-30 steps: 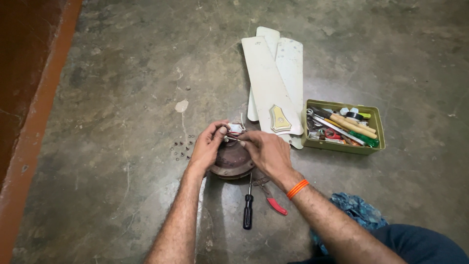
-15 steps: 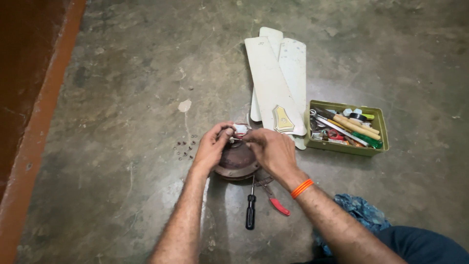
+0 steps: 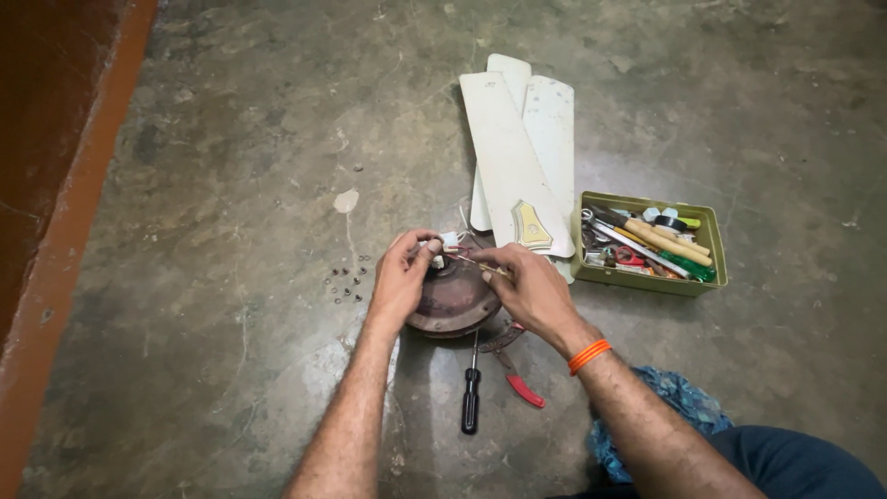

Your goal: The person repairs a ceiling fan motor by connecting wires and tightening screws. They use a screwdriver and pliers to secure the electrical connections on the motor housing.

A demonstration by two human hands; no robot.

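Fan motor (image 3: 455,300), round and rusty brown, sits on the concrete floor (image 3: 231,185) between my two hands. Behind it lie cream fan blades (image 3: 517,157), and just right of them a green box of tools (image 3: 650,245). Small screws (image 3: 346,282) are scattered to the left. A black-handled screwdriver (image 3: 471,393) and red-handled pliers (image 3: 513,365) lie right in front of the motor. My left hand (image 3: 399,282) curls over the motor's left edge, fingers pinching a small white connector (image 3: 443,245). My right hand (image 3: 531,286), orange band on the wrist, grips a thin wire (image 3: 480,265) at the top.
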